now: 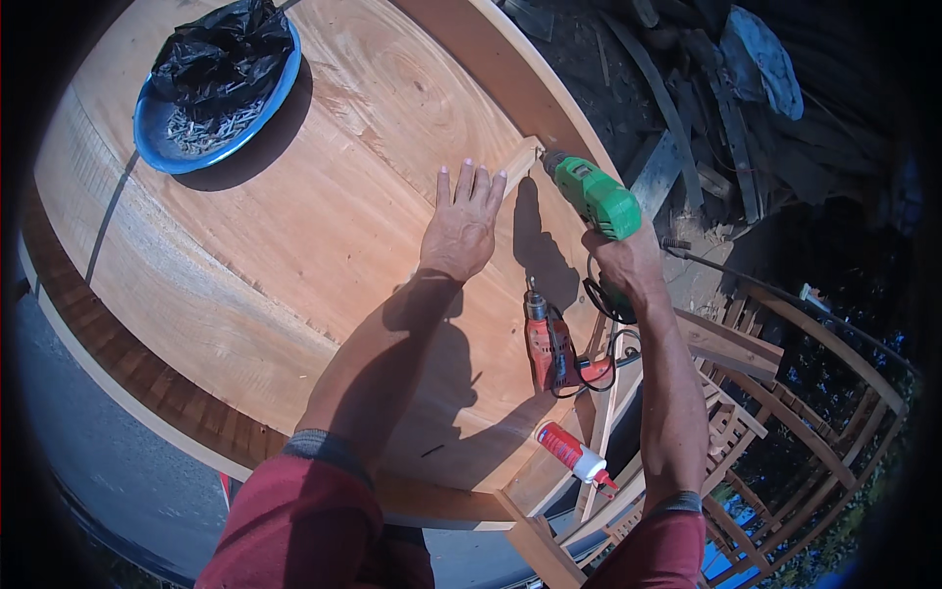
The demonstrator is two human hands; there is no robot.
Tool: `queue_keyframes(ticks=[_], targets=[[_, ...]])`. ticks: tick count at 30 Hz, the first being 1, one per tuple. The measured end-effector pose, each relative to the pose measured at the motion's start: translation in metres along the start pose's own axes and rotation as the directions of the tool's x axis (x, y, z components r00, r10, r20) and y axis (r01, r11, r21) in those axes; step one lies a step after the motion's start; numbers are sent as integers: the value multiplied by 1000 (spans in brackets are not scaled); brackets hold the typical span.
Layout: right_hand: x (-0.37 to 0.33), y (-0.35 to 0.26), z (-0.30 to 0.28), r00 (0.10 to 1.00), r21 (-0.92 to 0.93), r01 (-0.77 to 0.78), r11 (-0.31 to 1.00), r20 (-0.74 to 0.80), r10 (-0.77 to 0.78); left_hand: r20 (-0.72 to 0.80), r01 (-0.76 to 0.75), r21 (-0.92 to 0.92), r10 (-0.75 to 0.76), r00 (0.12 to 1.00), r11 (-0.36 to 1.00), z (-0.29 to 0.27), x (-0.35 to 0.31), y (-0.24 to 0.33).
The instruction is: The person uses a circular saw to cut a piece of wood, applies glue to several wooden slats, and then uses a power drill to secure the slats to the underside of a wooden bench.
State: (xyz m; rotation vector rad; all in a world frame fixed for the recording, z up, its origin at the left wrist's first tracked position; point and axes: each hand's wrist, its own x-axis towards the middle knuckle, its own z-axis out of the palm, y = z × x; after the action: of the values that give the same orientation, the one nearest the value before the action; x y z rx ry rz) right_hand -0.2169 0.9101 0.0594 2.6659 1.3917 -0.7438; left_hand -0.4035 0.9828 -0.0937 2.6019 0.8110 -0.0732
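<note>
My left hand (459, 224) lies flat with its fingers stretched out, its fingertips by a small wooden strip (520, 162) on the large round wooden panel (285, 196). A green power drill (597, 199) is in my right hand (631, 263), which is wrapped round its handle. The drill's front end meets the far end of the strip, close to the panel's raised curved rim (515, 74). Whether the bit is in the wood cannot be made out. A red drill (547, 344) with a black cord lies on the panel below, left of my right forearm.
A blue basin (149, 137) holding screws or nails (211, 128) and a black plastic bag (221, 59) sits at the upper left. Near my right forearm lies a red-and-white squeeze bottle (572, 452). Slatted wooden frames (814, 422) stand at right; scrap boards (726, 118) lie beyond the rim.
</note>
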Motion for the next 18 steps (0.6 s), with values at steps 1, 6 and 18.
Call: queue_keyframes(ticks=[1,6,18], targets=[[-3,-4,2,1000,18,-3,1000,-8,3,7,2,7,-2,1000,1000,0,0,-1],[-2,-7,8,999,-128,-5,992,40,10,-4,11,-3,-11,1000,1000,0,0,-1],[-1,-6,6,999,-128,-1,992,34,5,-8,51,95,-51,999,994,7,1,2]])
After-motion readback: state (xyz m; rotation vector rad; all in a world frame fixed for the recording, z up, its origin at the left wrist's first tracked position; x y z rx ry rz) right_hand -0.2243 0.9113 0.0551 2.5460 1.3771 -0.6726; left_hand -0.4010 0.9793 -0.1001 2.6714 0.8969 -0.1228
